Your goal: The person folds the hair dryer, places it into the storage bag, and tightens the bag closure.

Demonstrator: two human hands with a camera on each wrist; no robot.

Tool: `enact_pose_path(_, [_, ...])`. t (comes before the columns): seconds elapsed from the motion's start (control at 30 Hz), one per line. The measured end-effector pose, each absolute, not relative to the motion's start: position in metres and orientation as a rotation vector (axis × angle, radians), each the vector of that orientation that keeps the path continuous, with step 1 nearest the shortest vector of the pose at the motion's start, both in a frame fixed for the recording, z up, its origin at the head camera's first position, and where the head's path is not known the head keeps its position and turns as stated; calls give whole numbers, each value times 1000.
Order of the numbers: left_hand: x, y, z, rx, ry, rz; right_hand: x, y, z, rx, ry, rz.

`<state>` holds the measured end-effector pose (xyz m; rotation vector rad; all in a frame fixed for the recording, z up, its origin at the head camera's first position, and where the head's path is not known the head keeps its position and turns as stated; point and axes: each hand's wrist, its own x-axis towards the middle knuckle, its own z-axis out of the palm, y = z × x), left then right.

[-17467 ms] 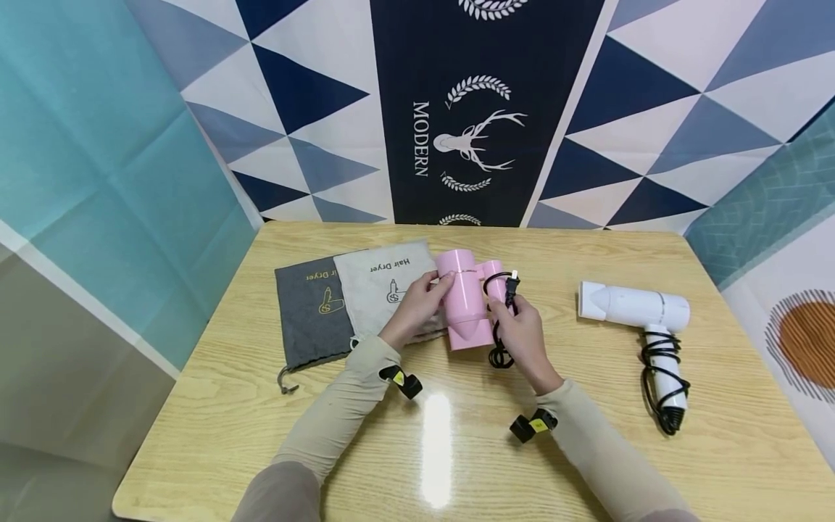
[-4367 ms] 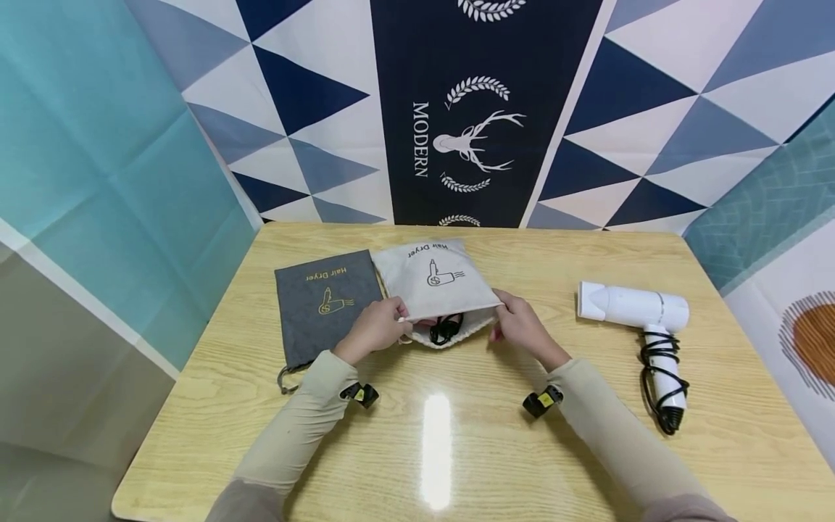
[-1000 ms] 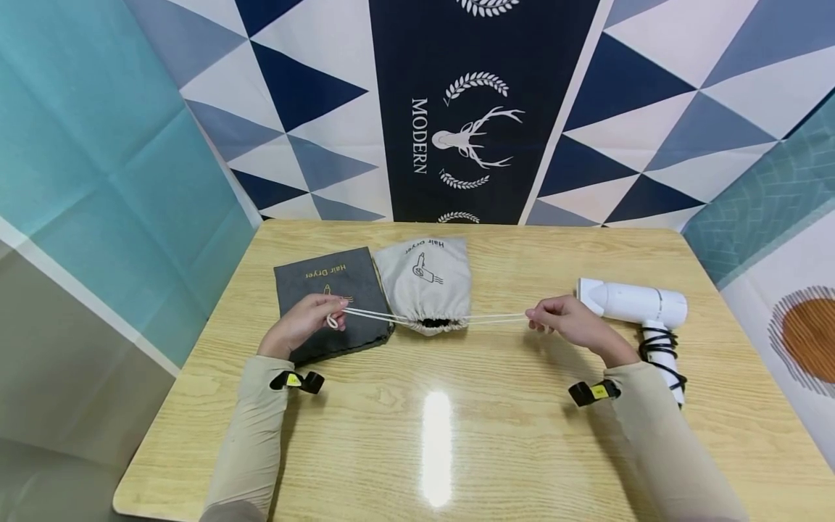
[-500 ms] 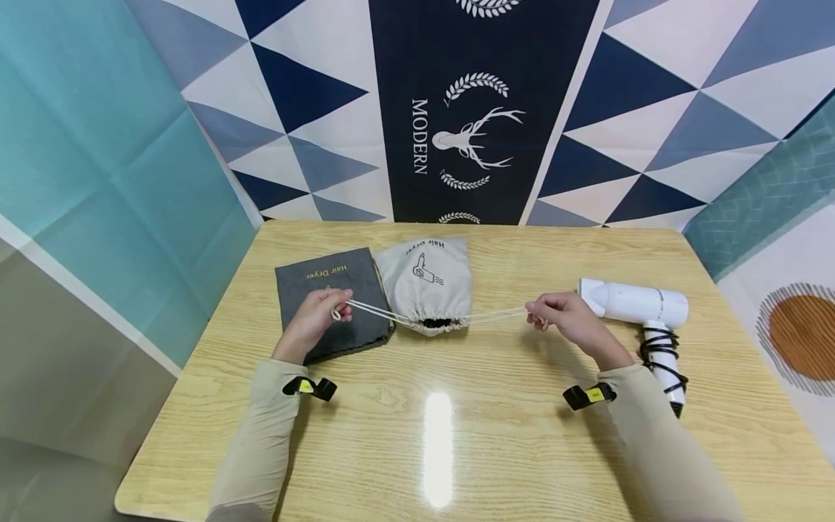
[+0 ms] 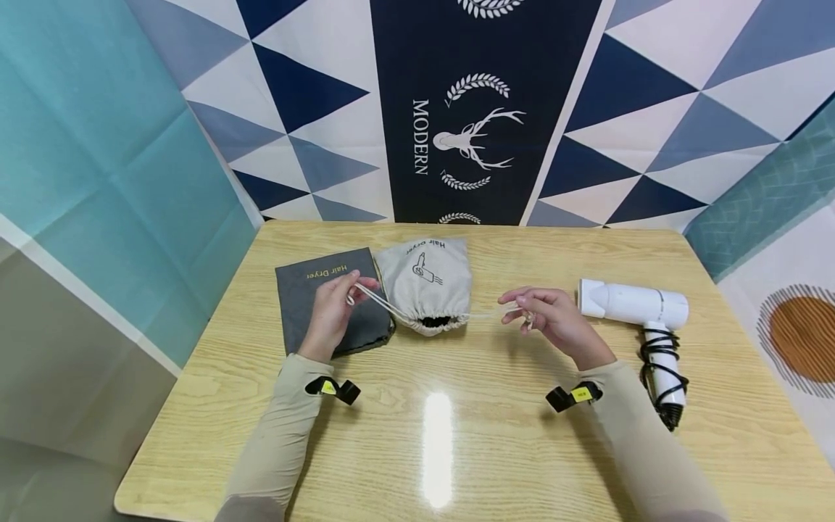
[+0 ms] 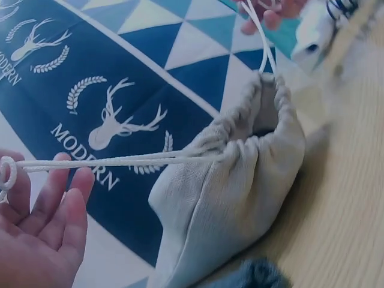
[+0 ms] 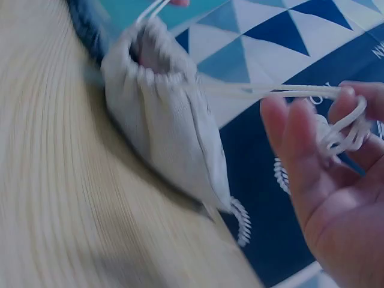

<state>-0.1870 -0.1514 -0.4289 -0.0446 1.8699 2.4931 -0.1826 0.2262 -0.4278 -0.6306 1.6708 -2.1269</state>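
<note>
A light grey drawstring bag (image 5: 427, 279) printed "Hair Dryer" lies bulging at the back of the table, its gathered mouth facing the person. What is inside shows only as a dark patch in the small opening. My left hand (image 5: 331, 310) pinches the left loop of the white drawstring (image 6: 120, 161), above a dark grey bag (image 5: 313, 286). To the right of the light bag, my right hand (image 5: 553, 321) holds the other end of the cord (image 7: 351, 129) between thumb and fingers, the remaining fingers loosely spread. Both cord ends run from the hands to the bag mouth.
A white hair dryer (image 5: 633, 303), its black cable (image 5: 659, 362) wound round the handle, lies at the right of the wooden table (image 5: 496, 449). Patterned cloth (image 5: 313, 94) hangs behind the table's back edge.
Earlier, a pink hair dryer was in the hands; later its cable showed inside the light bag. The mouth has since been gathered. Over the last second both hands moved inward and the cord slackened.
</note>
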Motion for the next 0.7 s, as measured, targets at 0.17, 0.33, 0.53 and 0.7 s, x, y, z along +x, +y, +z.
enact_pose_path(0.17, [-184, -143, -426, 84, 1587, 2588, -183, 223, -438, -689, 1155, -2231])
enact_pose_path(0.33, [-181, -135, -423, 188, 1477, 2653, -181, 220, -447, -681, 986, -2240])
enact_pose_path(0.53, [-184, -131, -424, 104, 1646, 2677, -183, 219, -448, -666, 1078, -2267])
enact_pose_path(0.7, [-185, -138, -426, -66, 1755, 2564, -183, 227, -453, -643, 1094, -2266])
